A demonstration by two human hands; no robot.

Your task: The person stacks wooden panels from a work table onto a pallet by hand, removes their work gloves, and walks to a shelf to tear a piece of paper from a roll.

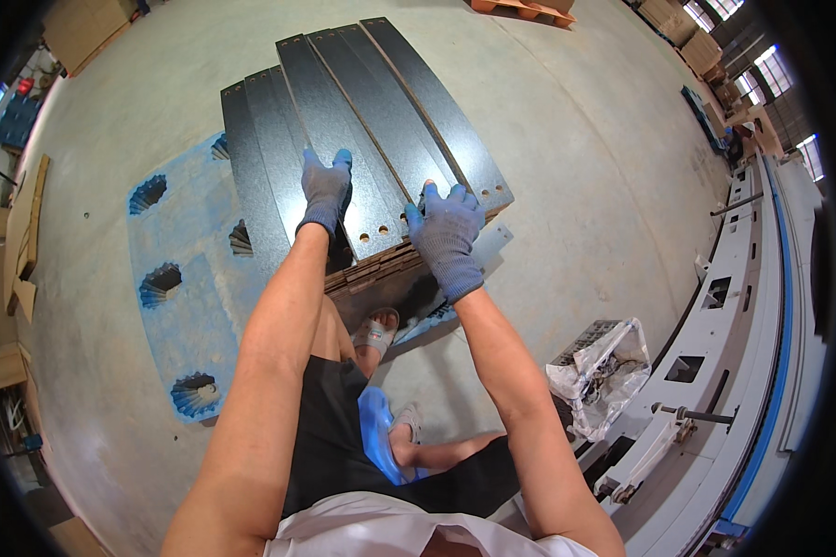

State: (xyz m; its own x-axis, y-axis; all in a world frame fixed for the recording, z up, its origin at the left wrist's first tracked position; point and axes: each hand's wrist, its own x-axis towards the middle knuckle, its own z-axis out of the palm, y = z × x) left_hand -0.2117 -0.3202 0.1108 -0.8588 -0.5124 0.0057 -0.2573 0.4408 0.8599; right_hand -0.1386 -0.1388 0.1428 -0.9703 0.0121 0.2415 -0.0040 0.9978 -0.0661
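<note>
Black, faintly glossy boards (316, 102), long and narrow, stacked in front of the person above a blue pallet (190, 306); the left ones sit lower, the right ones stand higher. Brown layered edges (372, 269) show at the near end, so likely wood-based panel: stiff, fairly heavy for its length, no real give. Smooth faces probably slide easily on one another; corners and surface coating look likely to chip or scuff. Best hold: long edges, or one hand per end, keeping clear of the drilled holes (364, 239) near the end. Gloves should help grip.

Left hand (325, 193), in a grey-blue glove, lies at the left long edge of the higher boards; thumb and forefinger are apart, remaining fingers folded out of sight, so can't tell if it pinches anything. Right hand (448, 234), same glove, is over the near end, fingers fanned, thumb out to the side; no pinch visible.

Hard to make out: palms and undersides of both hands, how many layers are in the stack, what exactly sits under it. Glare washes out some board faces. Contents of the plastic-lined basket (608, 371) unclear; fisheye rim cuts off the machine (715, 371) at right.
</note>
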